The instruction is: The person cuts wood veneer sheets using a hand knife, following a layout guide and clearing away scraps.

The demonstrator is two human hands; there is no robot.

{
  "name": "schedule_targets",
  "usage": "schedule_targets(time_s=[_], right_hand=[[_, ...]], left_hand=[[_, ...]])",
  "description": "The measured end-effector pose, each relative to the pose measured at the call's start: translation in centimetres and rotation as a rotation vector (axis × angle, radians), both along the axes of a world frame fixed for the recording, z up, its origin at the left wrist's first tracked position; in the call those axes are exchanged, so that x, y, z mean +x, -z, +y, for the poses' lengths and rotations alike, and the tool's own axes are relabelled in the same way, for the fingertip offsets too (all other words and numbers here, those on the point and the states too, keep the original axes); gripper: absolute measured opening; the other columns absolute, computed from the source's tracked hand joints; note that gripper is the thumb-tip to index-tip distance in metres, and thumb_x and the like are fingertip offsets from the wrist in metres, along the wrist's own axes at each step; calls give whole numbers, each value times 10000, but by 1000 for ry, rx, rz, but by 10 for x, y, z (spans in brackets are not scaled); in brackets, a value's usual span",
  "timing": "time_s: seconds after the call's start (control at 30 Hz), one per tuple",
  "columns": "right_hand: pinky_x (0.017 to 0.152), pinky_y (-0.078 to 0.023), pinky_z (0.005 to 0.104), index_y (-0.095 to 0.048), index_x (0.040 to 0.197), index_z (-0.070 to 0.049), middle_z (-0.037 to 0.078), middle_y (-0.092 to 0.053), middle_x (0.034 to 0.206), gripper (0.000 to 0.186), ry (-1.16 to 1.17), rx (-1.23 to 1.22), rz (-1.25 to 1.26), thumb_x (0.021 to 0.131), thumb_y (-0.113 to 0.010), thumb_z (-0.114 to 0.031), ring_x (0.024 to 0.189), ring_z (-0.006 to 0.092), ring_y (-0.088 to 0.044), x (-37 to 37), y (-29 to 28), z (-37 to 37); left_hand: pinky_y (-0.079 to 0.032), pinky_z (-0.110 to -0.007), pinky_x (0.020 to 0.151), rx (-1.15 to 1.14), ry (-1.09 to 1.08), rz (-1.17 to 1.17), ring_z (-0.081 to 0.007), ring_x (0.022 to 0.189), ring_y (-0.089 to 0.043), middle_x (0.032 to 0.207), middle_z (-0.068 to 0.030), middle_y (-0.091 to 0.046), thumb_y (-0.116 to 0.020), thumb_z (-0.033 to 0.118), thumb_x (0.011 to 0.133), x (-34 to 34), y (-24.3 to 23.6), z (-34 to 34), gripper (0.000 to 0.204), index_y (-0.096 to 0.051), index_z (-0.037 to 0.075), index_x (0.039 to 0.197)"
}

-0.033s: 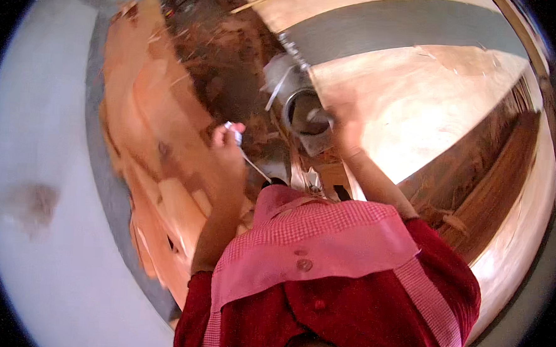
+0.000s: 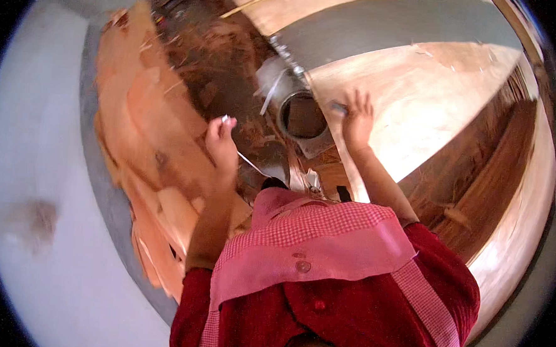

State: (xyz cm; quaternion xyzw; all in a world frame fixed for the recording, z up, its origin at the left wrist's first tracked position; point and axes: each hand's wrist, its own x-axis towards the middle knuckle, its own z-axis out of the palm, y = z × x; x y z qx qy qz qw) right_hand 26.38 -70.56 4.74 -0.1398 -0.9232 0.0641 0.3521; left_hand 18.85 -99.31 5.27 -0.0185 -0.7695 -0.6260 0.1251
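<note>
Your right hand (image 2: pixel 357 121), fingers wide (dark bit (image 2: pixel 339 107) by the thumb), has uncovered the round opening (image 2: pixel 303 115); your left hand (image 2: pixel 222 142) grips a white thing (image 2: pixel 225 118).

Bright glare whitens the pale surface (image 2: pixel 406 117) at right, the middle lies dim, soft blur smears the right fingers (image 2: pixel 359 111), fisheye edges curve into black

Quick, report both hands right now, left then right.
Left hand: closed on a small white thing; a white cord runs below.
Right hand: open, fingers spread; a small dark thing is by the thumb, too blurred to tell whether held.
</note>
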Motion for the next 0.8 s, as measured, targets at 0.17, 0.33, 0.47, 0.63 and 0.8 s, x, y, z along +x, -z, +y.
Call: schedule_targets(time_s=[0.17,0.33,0.47,0.63,0.8], right_hand=[[1014,-223,472,-471,1166,-70,162,-387,1292,576,219,-209,-455,707,-608,-389,1229,383,-291,-11,42,19],[1018,-225,472,-478,1189,-86,164,-398,1292,571,250,-177,-440,687,-646,-301,1221,379,-319,-26,36,8],[1027,-209,457,-485,1181,-74,149,-399,1297,557,232,-171,-418,694,-647,-294,1240,355,-307,-39,34,2],[1042,-172,486,-437,1226,-105,132,-338,1340,727,325,-146,-455,620,-701,-408,1258,350,-274,-22,50,10],[1061,-114,480,-392,1263,-123,123,-302,1362,832,343,-236,-615,571,-707,-461,1294,328,-192,-19,45,15]], left_hand=[[-435,-253,586,-488,681,-59,-109,634,-551,715,-42,-596,-550,96,808,-185,19,90,132,-581,27,917],[-412,-250,512,-326,832,-286,-117,537,-527,647,-56,-577,-587,56,765,-286,80,147,278,-498,5,1023],[-495,-334,588,-234,613,-510,-197,580,-576,770,-145,-577,-725,43,635,-311,112,135,497,-394,-42,996],[-399,-406,856,-811,535,-110,-321,973,-521,985,-207,-555,-693,207,677,-345,61,160,468,-487,-12,1037],[-469,-401,748,-1301,351,44,-350,876,-579,941,-217,-589,-615,282,740,-472,9,137,515,-470,-30,1124]])
